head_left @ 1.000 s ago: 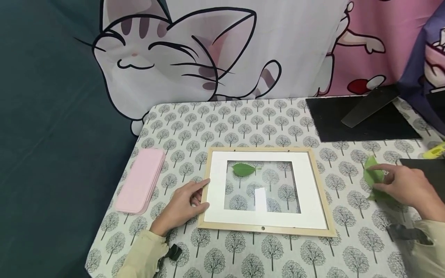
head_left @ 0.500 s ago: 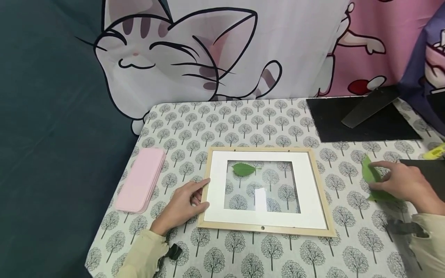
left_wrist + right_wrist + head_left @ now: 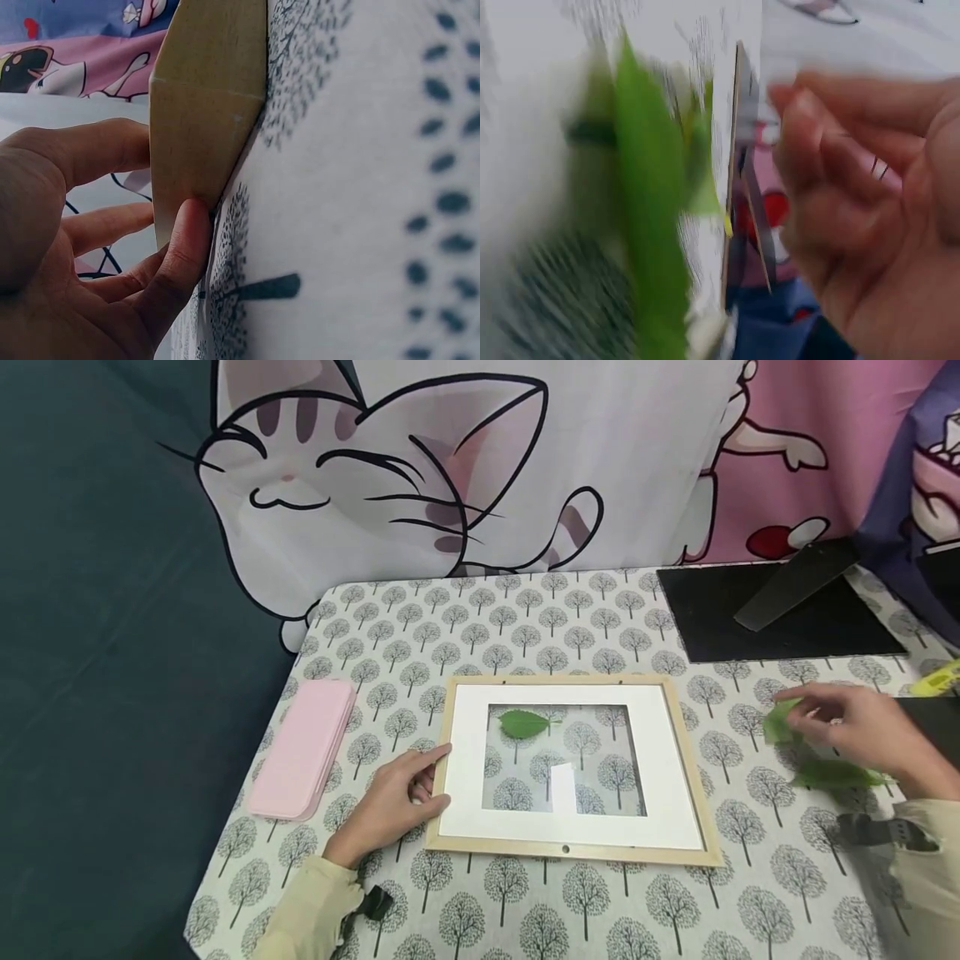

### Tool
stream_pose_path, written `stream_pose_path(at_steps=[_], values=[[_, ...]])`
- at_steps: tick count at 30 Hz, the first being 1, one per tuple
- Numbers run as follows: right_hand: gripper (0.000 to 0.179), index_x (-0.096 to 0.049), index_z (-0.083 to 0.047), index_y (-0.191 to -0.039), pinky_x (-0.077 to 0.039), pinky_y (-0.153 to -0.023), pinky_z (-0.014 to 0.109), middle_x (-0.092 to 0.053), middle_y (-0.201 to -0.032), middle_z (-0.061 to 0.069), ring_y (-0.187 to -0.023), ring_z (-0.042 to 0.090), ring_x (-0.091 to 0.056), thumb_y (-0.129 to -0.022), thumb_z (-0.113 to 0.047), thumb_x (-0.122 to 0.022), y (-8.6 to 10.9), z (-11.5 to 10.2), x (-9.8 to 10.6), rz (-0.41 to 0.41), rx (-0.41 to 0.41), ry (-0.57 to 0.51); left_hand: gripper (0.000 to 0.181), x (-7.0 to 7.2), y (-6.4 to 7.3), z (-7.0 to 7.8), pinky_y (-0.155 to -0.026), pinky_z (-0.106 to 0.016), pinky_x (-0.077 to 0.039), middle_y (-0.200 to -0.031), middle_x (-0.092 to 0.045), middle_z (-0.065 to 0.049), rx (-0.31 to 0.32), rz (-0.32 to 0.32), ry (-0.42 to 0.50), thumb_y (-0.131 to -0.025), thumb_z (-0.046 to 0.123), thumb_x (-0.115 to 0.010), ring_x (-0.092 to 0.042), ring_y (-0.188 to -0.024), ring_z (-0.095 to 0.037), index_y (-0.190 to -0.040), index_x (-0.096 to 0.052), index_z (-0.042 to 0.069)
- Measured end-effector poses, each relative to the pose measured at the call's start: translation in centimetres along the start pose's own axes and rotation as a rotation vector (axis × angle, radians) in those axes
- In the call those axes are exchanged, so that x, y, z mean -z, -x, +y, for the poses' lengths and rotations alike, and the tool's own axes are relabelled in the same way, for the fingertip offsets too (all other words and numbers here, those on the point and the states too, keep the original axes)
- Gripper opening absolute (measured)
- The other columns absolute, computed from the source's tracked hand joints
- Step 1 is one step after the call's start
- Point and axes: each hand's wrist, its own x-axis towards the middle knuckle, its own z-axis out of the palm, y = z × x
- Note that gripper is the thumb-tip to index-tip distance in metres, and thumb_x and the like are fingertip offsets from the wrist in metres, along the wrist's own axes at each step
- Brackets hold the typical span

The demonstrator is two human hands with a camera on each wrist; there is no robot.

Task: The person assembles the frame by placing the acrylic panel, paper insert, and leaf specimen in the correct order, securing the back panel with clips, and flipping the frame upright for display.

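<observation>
A wooden picture frame (image 3: 566, 853) with a white mat lies on the table, and a dark green leaf (image 3: 523, 724) shows in its window. My left hand (image 3: 401, 797) holds the frame's left edge between thumb and fingers; the left wrist view shows the fingertips against the bare wood (image 3: 202, 142). My right hand (image 3: 862, 727) is at the right, its fingers curled and thumb and index finger together. In the head view these fingertips overlap a light green leaf (image 3: 778, 727). The blurred right wrist view shows no leaf between them. Another leaf (image 3: 836, 774) lies below this hand.
A pink case (image 3: 303, 750) lies left of the frame. At the back right is a black board (image 3: 712, 618) with a dark strip (image 3: 787, 593) across it. A yellow cutter (image 3: 937, 681) and another dark sheet (image 3: 933, 718) are at the right edge. A printed curtain (image 3: 637, 443) hangs behind.
My right hand has moved left and slightly away, and its thumb and index finger have come together. The light green leaf has shifted left with them. My left hand and the picture frame stay put.
</observation>
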Motion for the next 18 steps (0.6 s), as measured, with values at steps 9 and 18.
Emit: stream_pose_path(at_steps=[9,18], values=[[0.05,-0.065,-0.005,-0.125,-0.036,-0.051,0.025,-0.069,-0.072,0.009,-0.054,-0.004,-0.044,-0.076,0.001,-0.073,-2.7,3.5,0.9,-0.081,0.013,0.188,0.07,0.0,0.3,-0.1,-0.072,-0.019,-0.057,-0.097,-0.06,-0.001,0.006,0.012,0.009,-0.082,0.011,-0.079,-0.058,-0.079,-0.008,-0.147,-0.052,0.013],[0.031,-0.076,-0.012,-0.106,-0.038,-0.051,0.021,-0.073,-0.075,-0.002,-0.056,-0.012,-0.048,-0.075,-0.005,-0.081,-2.2,3.7,0.6,-0.001,0.062,0.247,0.07,0.0,0.0,0.0,-0.072,-0.02,-0.056,-0.095,-0.059,-0.001,0.013,0.003,0.01,-0.081,0.011,-0.079,-0.058,-0.078,-0.01,-0.146,-0.053,0.013]])
